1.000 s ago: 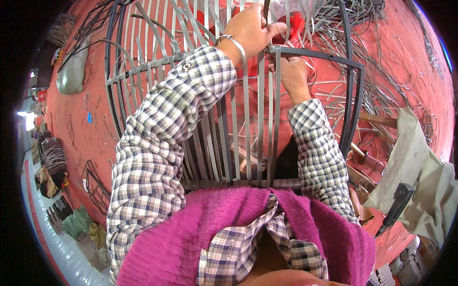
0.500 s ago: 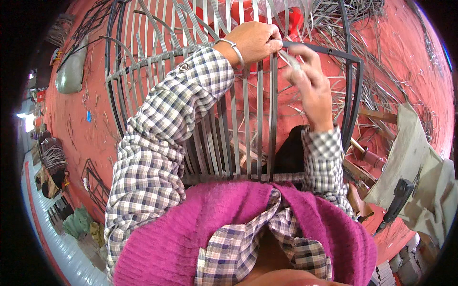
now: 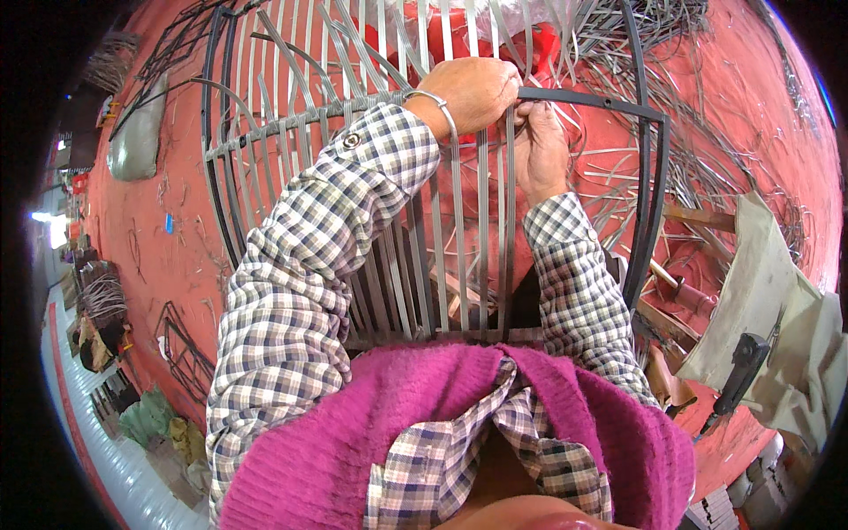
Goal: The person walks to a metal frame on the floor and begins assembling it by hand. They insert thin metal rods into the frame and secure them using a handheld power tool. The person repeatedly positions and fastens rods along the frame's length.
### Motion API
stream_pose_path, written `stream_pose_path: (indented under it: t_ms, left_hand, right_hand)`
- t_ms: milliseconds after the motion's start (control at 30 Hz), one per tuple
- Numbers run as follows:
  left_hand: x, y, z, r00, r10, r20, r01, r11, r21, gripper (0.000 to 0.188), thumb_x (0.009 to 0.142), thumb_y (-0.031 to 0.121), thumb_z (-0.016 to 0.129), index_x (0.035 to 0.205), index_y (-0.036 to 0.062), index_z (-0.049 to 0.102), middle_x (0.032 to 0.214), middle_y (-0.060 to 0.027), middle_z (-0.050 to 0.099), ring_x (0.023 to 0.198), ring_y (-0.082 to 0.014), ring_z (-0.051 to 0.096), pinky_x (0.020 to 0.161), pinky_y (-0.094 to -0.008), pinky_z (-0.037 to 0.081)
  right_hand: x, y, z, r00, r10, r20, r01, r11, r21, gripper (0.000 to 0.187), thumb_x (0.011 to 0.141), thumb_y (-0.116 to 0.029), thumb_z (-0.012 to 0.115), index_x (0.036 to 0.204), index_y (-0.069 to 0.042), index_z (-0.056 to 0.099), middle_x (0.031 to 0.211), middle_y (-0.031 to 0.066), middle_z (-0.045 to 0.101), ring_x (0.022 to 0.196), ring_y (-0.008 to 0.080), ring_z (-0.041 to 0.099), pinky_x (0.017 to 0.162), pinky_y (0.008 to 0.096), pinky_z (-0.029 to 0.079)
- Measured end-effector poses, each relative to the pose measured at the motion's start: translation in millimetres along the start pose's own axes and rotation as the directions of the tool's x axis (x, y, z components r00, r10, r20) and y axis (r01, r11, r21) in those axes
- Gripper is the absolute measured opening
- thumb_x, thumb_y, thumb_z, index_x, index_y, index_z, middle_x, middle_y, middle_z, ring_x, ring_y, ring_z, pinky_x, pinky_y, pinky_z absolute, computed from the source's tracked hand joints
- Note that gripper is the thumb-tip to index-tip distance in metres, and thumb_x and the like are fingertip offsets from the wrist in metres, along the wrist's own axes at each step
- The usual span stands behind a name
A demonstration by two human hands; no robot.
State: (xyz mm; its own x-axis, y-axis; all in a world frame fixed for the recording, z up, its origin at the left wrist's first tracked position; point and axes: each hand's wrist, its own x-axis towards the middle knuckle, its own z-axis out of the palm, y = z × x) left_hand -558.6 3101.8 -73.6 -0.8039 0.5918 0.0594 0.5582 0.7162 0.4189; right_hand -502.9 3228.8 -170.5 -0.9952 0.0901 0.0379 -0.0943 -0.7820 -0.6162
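Note:
A dark metal frame [image 3: 649,225] stands before me, with long grey flat strips [image 3: 482,234] running lengthwise across it. Strip is wrapped round the left stretch of its crossbar [image 3: 574,97]; the right stretch is bare dark metal. My left hand [image 3: 471,93], with a bangle at the wrist, is closed over the crossbar where the wrapping ends, its fingers pressed on a grey strip. Just below and to the right, my right hand [image 3: 541,155] pinches at the same spot under the bar. What lies between its fingertips is mostly hidden.
Loose grey strips [image 3: 707,177] lie tangled on the red floor at the right. A pale cloth [image 3: 751,265] hangs there beside a black-handled tool [image 3: 742,371]. Red and clear plastic [image 3: 543,49] sits beyond the frame. A wrapped bundle [image 3: 137,137] lies at the far left.
My right hand has moved in from the right, from a blurred, raised position to the crossbar beside my left hand. The left hand stays at the bar; the whole view has shifted slightly.

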Motion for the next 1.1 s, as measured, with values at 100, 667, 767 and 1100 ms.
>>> stream_pose_path:
  t_ms: [100,667,767,1100]
  left_hand:
    - [-0.8,1.2,0.4,1.0,-0.022,0.008,0.022,0.999,0.036,0.033,0.093,0.029,0.039,0.098,0.0057,0.061,0.084,-0.0139,0.065,0.078,-0.0326,0.062,0.071,-0.0428,0.048]
    - [-15.6,-3.0,9.8,0.962,-0.041,-0.27,-0.006,0.985,-0.172,0.025,0.086,0.03,0.055,0.094,0.0078,0.059,0.08,-0.0098,0.065,0.076,-0.0296,0.063,0.067,-0.0399,0.05]
    - [-16.6,-2.1,10.6,0.923,0.14,-0.357,-0.2,0.971,-0.135,0.027,0.082,0.035,0.062,0.095,0.011,0.063,0.088,-0.006,0.065,0.077,-0.0244,0.063,0.065,-0.0365,0.05]
    - [-8.7,-0.8,5.7,0.993,-0.018,-0.119,-0.001,0.988,-0.155,0.025,0.088,0.031,0.057,0.094,0.0099,0.067,0.076,-0.0082,0.065,0.07,-0.0217,0.063,0.063,-0.0323,0.048]
  right_hand:
    - [-8.6,-5.0,5.9,0.997,-0.013,0.072,0.014,1.0,-0.015,0.022,0.097,-0.018,0.043,0.084,-0.003,0.052,0.08,0.0028,0.05,0.074,0.0138,0.044,0.076,0.0274,0.038]
    - [78.9,-87.0,57.1,0.66,0.14,0.739,0.716,-0.416,-0.561,0.027,0.087,-0.025,0.049,0.084,-0.005,0.067,0.075,0.0138,0.065,0.063,0.02,0.06,0.061,0.0354,0.046]
    - [133.6,-66.6,35.0,0.777,0.605,0.174,0.343,-0.173,-0.923,0.023,0.085,-0.023,0.052,0.085,-0.005,0.066,0.072,0.0129,0.064,0.06,0.0185,0.059,0.057,0.0348,0.047]
    - [-32.8,-87.8,57.2,0.995,-0.067,0.077,0.093,0.303,-0.948,0.023,0.086,-0.017,0.058,0.099,0.001,0.061,0.073,0.0054,0.062,0.064,0.0116,0.056,0.061,0.0299,0.046]
